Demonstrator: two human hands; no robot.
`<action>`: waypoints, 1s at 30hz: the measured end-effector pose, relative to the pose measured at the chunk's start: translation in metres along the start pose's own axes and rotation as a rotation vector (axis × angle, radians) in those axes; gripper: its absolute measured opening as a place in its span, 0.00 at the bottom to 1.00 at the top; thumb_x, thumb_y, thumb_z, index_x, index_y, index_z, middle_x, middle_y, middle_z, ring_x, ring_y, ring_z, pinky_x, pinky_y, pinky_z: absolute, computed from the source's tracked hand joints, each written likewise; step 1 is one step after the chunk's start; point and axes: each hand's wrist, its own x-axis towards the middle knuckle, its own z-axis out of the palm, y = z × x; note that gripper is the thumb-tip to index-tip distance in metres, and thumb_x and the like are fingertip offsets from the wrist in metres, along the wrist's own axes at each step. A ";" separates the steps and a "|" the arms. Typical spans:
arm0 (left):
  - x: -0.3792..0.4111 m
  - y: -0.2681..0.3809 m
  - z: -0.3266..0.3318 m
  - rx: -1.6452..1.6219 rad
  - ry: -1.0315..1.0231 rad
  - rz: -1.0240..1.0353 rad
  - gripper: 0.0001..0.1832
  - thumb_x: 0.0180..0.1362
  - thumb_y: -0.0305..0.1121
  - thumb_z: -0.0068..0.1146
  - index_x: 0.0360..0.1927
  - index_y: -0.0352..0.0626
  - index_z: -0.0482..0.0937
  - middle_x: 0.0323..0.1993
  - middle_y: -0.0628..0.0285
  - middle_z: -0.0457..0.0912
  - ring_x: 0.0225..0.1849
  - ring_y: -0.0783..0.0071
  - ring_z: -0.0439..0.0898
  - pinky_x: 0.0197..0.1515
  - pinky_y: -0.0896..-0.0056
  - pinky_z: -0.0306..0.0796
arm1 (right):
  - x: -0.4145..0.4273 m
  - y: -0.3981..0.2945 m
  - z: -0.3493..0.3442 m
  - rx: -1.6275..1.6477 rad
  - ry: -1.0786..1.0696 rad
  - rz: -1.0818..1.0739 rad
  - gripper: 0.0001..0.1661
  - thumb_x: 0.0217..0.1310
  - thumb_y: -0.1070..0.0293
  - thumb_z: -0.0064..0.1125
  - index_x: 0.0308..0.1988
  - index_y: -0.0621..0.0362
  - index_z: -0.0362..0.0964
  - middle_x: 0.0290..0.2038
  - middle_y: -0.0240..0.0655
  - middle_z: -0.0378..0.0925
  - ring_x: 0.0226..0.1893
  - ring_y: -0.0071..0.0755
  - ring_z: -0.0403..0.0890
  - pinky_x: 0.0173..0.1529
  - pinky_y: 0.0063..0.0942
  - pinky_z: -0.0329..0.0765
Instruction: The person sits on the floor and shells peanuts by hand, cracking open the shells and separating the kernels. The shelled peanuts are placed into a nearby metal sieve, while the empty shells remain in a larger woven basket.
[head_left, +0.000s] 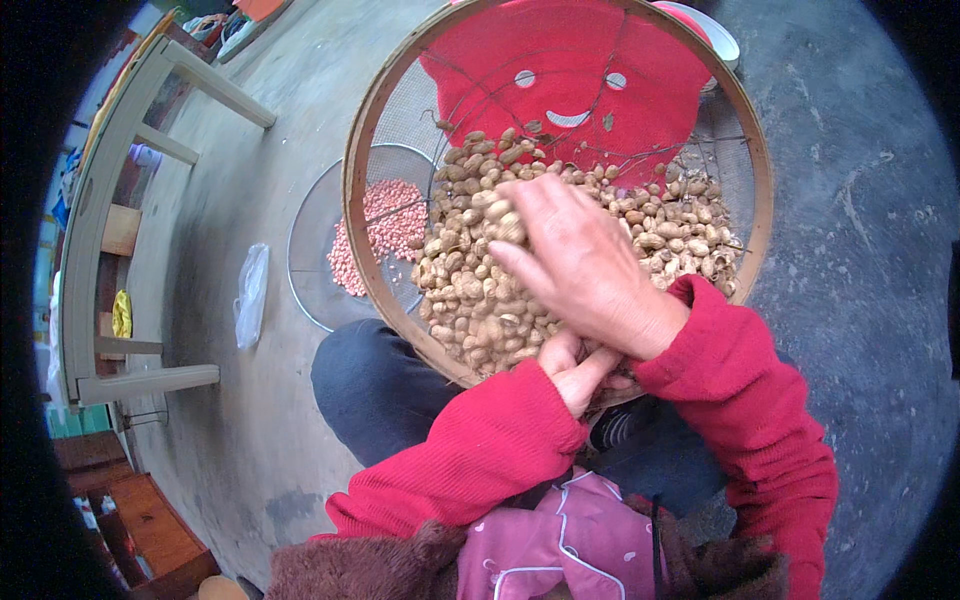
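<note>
A round wooden-rimmed wire sieve (759, 187) rests tilted before me, above my legs. Unshelled peanuts (472, 285) lie heaped across its lower half, with bits of dry stem and leaf among them. My right hand (585, 259) is over the middle of the heap, thumb spread from the fingers. A few blurred peanuts show at the gap between thumb and fingers; whether they are gripped is unclear. Crossed under my right wrist, my left hand (574, 367) is at the near edge of the sieve with curled fingers. What it holds is hidden.
Left of the large sieve and partly behind its rim, a flat mesh sieve (307, 259) holds pink shelled peanuts (394, 217). Under the large sieve's mesh shows a red item with a smiling face (570, 67). A clear plastic bag (252, 296) and a wooden table (120, 150) are farther left.
</note>
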 end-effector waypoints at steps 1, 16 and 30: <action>0.000 0.002 -0.002 0.028 -0.011 0.038 0.22 0.59 0.29 0.48 0.57 0.37 0.62 0.48 0.57 0.75 0.48 0.67 0.75 0.48 0.68 0.70 | -0.001 -0.005 -0.001 0.009 -0.016 0.002 0.23 0.50 0.65 0.57 0.46 0.62 0.64 0.38 0.46 0.68 0.40 0.48 0.72 0.43 0.38 0.70; -0.005 0.025 -0.003 -0.069 0.083 0.074 0.17 0.62 0.31 0.44 0.54 0.38 0.66 0.40 0.57 0.78 0.34 0.76 0.78 0.30 0.82 0.71 | -0.009 0.065 -0.062 -0.015 0.041 0.031 0.07 0.52 0.72 0.53 0.33 0.62 0.72 0.30 0.46 0.75 0.34 0.50 0.77 0.38 0.38 0.73; -0.009 0.025 -0.002 0.020 -0.001 -0.016 0.13 0.63 0.34 0.43 0.48 0.41 0.72 0.22 0.71 0.75 0.19 0.87 0.69 0.22 0.88 0.63 | -0.026 0.116 -0.057 0.036 -0.114 0.237 0.10 0.44 0.74 0.60 0.33 0.62 0.73 0.29 0.41 0.77 0.31 0.39 0.78 0.35 0.31 0.73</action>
